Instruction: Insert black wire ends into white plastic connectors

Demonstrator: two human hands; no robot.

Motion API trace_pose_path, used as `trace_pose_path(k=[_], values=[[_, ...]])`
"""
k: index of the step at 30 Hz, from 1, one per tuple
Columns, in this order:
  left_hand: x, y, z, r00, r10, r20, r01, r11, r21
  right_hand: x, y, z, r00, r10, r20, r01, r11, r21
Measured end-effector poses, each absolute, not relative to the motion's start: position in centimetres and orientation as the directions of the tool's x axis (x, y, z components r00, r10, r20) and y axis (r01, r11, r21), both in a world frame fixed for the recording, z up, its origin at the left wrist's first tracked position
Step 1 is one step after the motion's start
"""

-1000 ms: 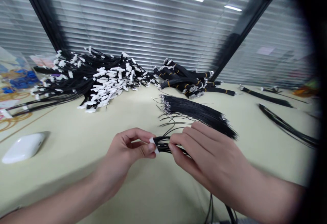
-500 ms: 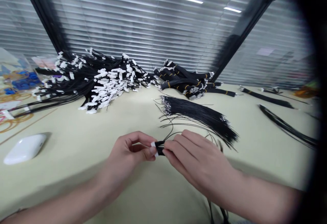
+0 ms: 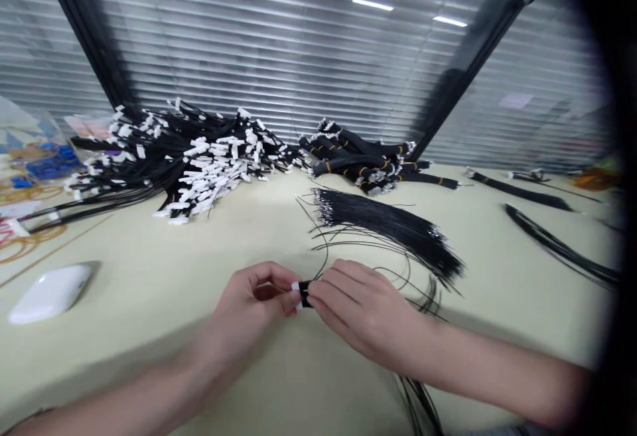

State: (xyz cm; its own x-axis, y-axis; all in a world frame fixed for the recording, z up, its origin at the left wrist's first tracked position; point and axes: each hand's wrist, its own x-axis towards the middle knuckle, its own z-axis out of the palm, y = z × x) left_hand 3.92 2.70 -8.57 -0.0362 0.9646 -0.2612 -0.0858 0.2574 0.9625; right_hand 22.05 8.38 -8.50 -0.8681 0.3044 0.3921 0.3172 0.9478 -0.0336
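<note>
- The left hand (image 3: 263,293) has thumb and forefinger closed in a pinch on a small white connector (image 3: 295,287), as in both earlier pictures, though the hand now sits slightly nearer
- The right hand (image 3: 358,306) has its fingertips closed together on the black wires (image 3: 304,286) just right of the connector; how many wires they hold cannot be told
- A second ago the right hand gripped further right along the wires; it has since come left, so only a short stretch of wire shows between the two hands, which are now almost touching
- The connector is held above the near middle of the pale table (image 3: 239,243), its wires leading right into the right hand
- Right of the right hand, thin wire ends (image 3: 430,295) and a loose curved loop now show, hidden behind that hand a second ago
- Dark wires (image 3: 423,403) hang at the near edge, below the right forearm, shifted a little since the last picture
- Unchanged on the far side are the heap of white-ended cables (image 3: 213,164) at left, the yellow-banded bundles (image 3: 358,157) right of it, and, nearer, the loose wire bundle (image 3: 383,220)
- The white case (image 3: 50,293) lies at left, as before
</note>
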Motion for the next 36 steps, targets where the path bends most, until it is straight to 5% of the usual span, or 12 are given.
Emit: trace_pose_path(k=[4, 8, 27, 31, 36], values=[[3.8, 2.8, -8.4, -0.048, 0.964, -0.260, -0.043, 0.258, 0.965, 22.1, 10.3, -6.7, -0.792, 0.450, 0.413, 0.394, 0.893, -0.217], [3.7, 2.8, -8.2, -0.062, 0.962, -0.266, -0.069, 0.261, 0.963, 23.3, 14.2, -6.7, -0.731, 0.559, 0.391, 0.491, 0.829, -0.266], [3.7, 2.7, -8.0, -0.060, 0.963, -0.264, -0.067, 0.260, 0.963, 24.0, 16.7, -9.5, -0.911, 0.358, 0.205, 0.389, 0.910, 0.139], [3.7, 2.6, -8.0, -0.090, 0.956, -0.281, -0.082, 0.274, 0.958, 24.8, 17.1, -9.1, -0.854, 0.440, 0.277, 0.473, 0.879, 0.064], [3.8, 2.5, -8.1, -0.107, 0.947, -0.303, -0.125, 0.289, 0.949, 25.9, 17.6, -6.8, -0.672, 0.631, 0.388, 0.604, 0.770, -0.206]])
